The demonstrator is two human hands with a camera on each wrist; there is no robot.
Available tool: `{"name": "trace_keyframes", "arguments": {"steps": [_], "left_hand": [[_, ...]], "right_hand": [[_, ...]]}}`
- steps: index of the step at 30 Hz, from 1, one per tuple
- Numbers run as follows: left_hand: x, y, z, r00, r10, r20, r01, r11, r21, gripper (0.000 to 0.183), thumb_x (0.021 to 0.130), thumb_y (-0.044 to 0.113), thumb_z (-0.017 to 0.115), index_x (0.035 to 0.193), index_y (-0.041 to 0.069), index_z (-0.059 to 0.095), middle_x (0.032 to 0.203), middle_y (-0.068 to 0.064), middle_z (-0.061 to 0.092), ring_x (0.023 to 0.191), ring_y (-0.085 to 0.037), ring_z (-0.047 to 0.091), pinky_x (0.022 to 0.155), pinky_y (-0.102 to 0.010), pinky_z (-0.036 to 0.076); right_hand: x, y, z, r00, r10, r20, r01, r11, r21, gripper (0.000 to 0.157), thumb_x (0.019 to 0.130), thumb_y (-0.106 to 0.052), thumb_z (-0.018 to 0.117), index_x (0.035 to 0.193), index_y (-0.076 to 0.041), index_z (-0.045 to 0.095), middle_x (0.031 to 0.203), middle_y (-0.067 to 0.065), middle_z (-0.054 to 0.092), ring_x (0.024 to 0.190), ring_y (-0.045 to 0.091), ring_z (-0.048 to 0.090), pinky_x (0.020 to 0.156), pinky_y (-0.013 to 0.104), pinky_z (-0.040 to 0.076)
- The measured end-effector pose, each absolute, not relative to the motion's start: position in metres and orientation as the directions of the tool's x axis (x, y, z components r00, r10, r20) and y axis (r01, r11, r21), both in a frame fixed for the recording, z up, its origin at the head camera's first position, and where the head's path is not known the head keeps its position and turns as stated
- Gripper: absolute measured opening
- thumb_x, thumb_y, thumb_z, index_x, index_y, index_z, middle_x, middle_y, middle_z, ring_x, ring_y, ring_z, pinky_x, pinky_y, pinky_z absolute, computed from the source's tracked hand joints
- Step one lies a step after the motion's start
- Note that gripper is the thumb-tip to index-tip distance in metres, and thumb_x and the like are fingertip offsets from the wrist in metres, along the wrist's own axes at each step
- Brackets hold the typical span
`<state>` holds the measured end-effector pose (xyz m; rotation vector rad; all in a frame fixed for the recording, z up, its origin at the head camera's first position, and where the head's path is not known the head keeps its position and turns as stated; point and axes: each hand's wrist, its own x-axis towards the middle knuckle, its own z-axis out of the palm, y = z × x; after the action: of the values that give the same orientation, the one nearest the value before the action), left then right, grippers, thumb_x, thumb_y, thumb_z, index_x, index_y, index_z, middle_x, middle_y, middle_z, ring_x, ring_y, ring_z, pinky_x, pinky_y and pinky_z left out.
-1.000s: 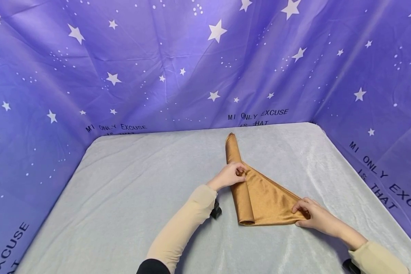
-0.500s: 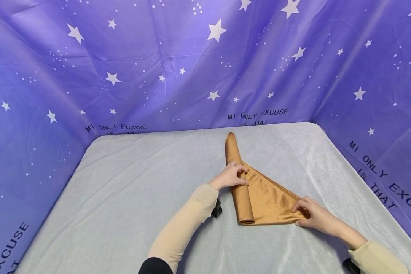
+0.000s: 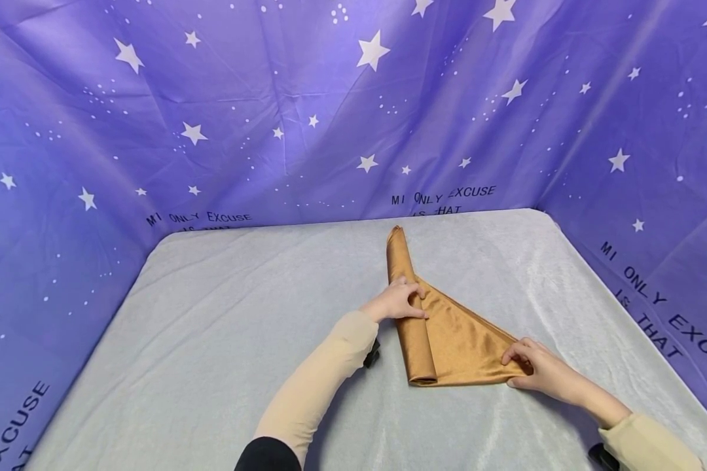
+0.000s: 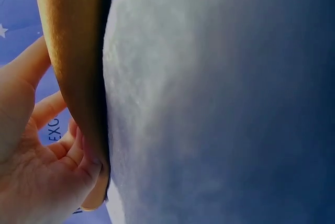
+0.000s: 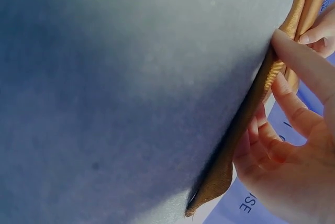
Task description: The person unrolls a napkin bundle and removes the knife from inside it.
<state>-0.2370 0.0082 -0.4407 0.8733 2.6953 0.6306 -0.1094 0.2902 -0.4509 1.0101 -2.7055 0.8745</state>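
A shiny golden-brown cloth (image 3: 462, 340) lies on the table. Its left part forms a tight roll (image 3: 415, 350), while the right part spreads flat, narrowing to a corner. My left hand (image 3: 396, 301) reaches across the roll's middle, its fingers bent over it and the thumb at the roll's right side. In the left wrist view those curled fingers (image 4: 73, 145) lie against the cloth. At the right corner, my right hand (image 3: 546, 374) holds the cloth between thumb and bent fingers. The right wrist view shows the cloth's edge (image 5: 251, 96) along that hand; the corner under the palm is partly hidden.
The table wears a pale grey plush cover (image 3: 230, 314). Purple curtains with white stars (image 3: 283, 111) hang behind it and along both sides. A dark wrist camera (image 3: 372, 354) sits under the left wrist, another (image 3: 603, 456) under the right.
My left thumb has moved slightly away from the index finger, widening the gap over the roll. The right hand and the cloth stay practically where they were.
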Motion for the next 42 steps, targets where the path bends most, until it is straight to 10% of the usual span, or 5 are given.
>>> {"name": "trace_keyframes", "arguments": {"steps": [20,42], "left_hand": [[-0.237,0.007,-0.441,-0.796,0.599,-0.091,0.518,0.751,0.41,0.034,0.076,0.042,0.066,0.093,0.016,0.052,0.082,0.004,0.039,0.084,-0.012,0.041,0.073,-0.019,0.035],[-0.24,-0.009,-0.443,-0.796,0.604,-0.045,0.458,0.649,0.608,0.028,0.075,0.022,0.068,0.092,0.009,0.05,0.081,0.001,0.045,0.073,-0.011,0.043,0.065,-0.017,0.034]], "right_hand": [[-0.108,0.289,-0.452,-0.769,-0.559,0.31,-0.633,0.593,-0.498,0.035,0.058,-0.005,0.078,0.083,-0.013,0.055,0.083,-0.006,0.046,0.074,0.001,0.04,0.06,0.021,0.034],[-0.11,0.291,-0.452,-0.769,-0.564,0.3,-0.63,0.593,-0.501,0.035,0.058,-0.005,0.078,0.084,-0.013,0.055,0.083,-0.005,0.046,0.073,0.001,0.039,0.058,0.022,0.034]]}}
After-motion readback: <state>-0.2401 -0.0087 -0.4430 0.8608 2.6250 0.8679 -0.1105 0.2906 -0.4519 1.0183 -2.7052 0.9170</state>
